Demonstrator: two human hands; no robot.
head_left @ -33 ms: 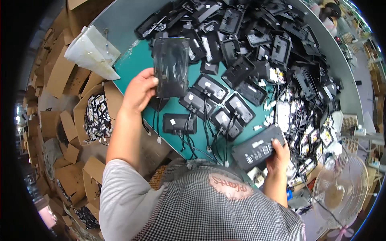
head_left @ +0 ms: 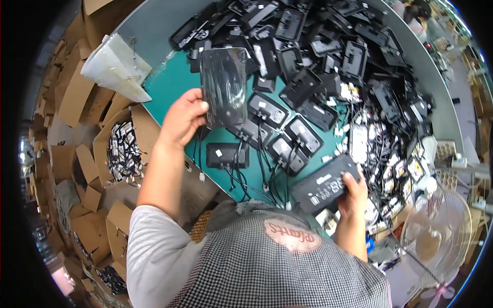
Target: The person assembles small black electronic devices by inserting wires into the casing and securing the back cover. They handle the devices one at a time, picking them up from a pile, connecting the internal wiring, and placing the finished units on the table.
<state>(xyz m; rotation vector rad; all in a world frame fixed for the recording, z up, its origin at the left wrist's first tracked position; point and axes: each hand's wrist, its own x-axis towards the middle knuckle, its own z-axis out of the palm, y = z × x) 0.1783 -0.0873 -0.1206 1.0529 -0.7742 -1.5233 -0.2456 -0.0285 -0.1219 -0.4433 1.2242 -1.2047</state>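
Note:
My left hand (head_left: 186,118) pinches a see-through, glossy plastic sheet (head_left: 224,87) by its left edge, holding it upright above the green table. Dark parts show through the sheet. Low on the right, my right hand (head_left: 353,192) grips a flat black rectangular device (head_left: 324,186) with white markings on its face; the thumb lies on top and the other fingers are mostly hidden beneath. Between the hands lie several black housings with cables, among them one with a small white label (head_left: 227,155) near the table's front edge and another (head_left: 268,110) farther back.
Black plastic housings (head_left: 303,84) are heaped across the far side. White connectors and cabled parts (head_left: 382,164) pile up at the right, near a fan (head_left: 434,238). A white plastic bag (head_left: 115,66) hangs at the table's left rim, above a carton of small parts (head_left: 125,149).
The plastic sheet has shifted slightly right with my left hand. The black device has moved a little left and tilted, its markings now at a different angle.

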